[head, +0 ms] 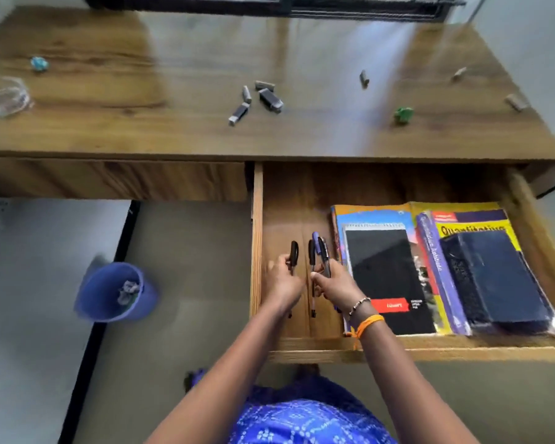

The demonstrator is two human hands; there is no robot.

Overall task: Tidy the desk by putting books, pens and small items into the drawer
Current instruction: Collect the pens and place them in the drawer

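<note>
Pens with black and purple caps: left hand [282, 283] pinches one [293, 256], right hand [335, 285] grips several [319, 251].

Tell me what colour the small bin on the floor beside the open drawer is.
Blue: the round plastic bin, with crumpled paper inside, shows in the head view.

Blue bin [116, 291] with crumpled paper seen on floor, left of drawer; glass dish [4, 97] at worktop's left edge.

Glass bowl [4, 97] cut off at left edge
</note>
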